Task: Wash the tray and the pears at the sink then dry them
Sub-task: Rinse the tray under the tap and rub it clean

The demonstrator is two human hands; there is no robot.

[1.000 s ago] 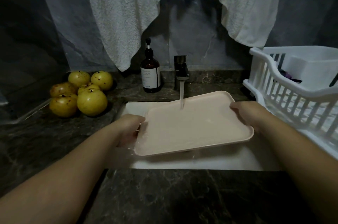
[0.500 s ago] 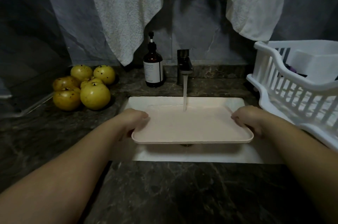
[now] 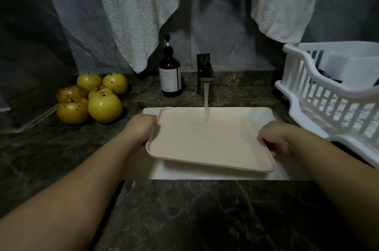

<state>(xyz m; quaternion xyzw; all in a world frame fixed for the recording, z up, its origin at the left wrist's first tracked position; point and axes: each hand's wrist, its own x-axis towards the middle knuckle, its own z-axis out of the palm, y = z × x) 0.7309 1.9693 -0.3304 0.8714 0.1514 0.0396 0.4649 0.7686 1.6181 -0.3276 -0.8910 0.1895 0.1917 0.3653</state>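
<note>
Rinsing is where I judge things stand: the tray (image 3: pixel 207 142) is held over the sink (image 3: pixel 264 114) with the tap (image 3: pixel 205 72) running, and the stream lands on its far half, a thin film of water spreading across the pink face. My left hand (image 3: pixel 141 127) grips the left edge, fingers curled under the rim; my right hand (image 3: pixel 274 140) grips the right edge the same way, fingers wrapped round it. The tray sits slightly skewed, its near right corner lower and closer to me.

As for progress, I'd say this is early. The tray is being wetted, but I see no suds on it, so I cannot tell whether soap has been used. The pears (image 3: pixel 92 99) sit in a heap on the bench (image 3: pixel 205 216) to the left of the sink, well apart from the water, and look dry and untouched. So all the fruit is left to wash, and all the drying too.

The bench is dark marbled stone, wrapping the white sink on every side. A brown pump bottle (image 3: pixel 170 74) stands just left of the tap. A white rack (image 3: pixel 328 94) sits at the right, with something dark inside that I cannot make out. Two pale towels (image 3: pixel 135 10) hang on the grey wall above, ready for drying. The room is dim.
</note>
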